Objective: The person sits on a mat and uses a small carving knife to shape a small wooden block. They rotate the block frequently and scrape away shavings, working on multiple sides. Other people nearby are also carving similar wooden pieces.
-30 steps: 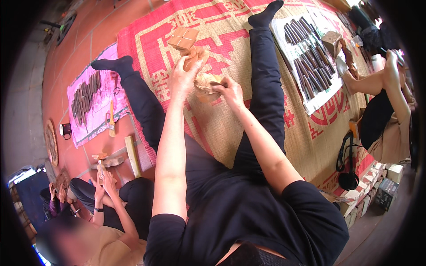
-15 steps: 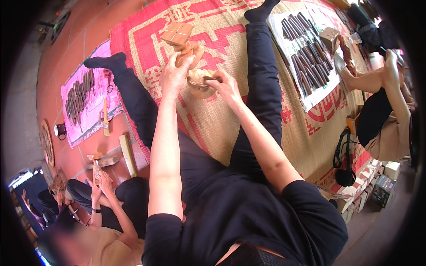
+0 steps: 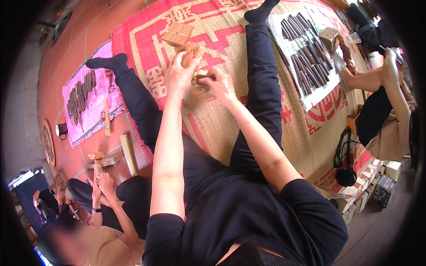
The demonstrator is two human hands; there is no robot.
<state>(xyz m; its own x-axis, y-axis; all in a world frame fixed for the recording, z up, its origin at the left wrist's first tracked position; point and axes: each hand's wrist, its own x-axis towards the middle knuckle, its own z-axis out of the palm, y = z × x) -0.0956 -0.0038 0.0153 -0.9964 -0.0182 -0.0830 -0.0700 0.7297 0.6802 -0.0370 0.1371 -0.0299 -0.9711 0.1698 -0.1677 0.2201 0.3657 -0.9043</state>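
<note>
My left hand (image 3: 179, 75) is wrapped round a light-brown wooden carving (image 3: 192, 49), a rounded, curving figure on a square block base (image 3: 177, 33). The base points away from me, its face marked with pale crossing lines. The carving is held over the mat between my legs. At its nearer, rounded end, my right hand (image 3: 220, 85) is closed in a pinch on a small dark flat piece (image 3: 205, 81), pressed close to the wood. Motion smears the right fingers and that end of the carving, so the piece's kind is unclear.
Rows of dark-handled carving tools (image 3: 310, 55) lie on a white cloth to the right. More tools (image 3: 81, 97) and a brush (image 3: 107, 117) rest on a pink cloth at left. A mallet (image 3: 128, 155) and a mug (image 3: 61, 130) are on the tiles. Other people sit at both sides.
My left hand and wrist have turned slightly, covering more of the carving's nearer end. My right hand has shifted a little toward me and left, and is blurred by motion.
</note>
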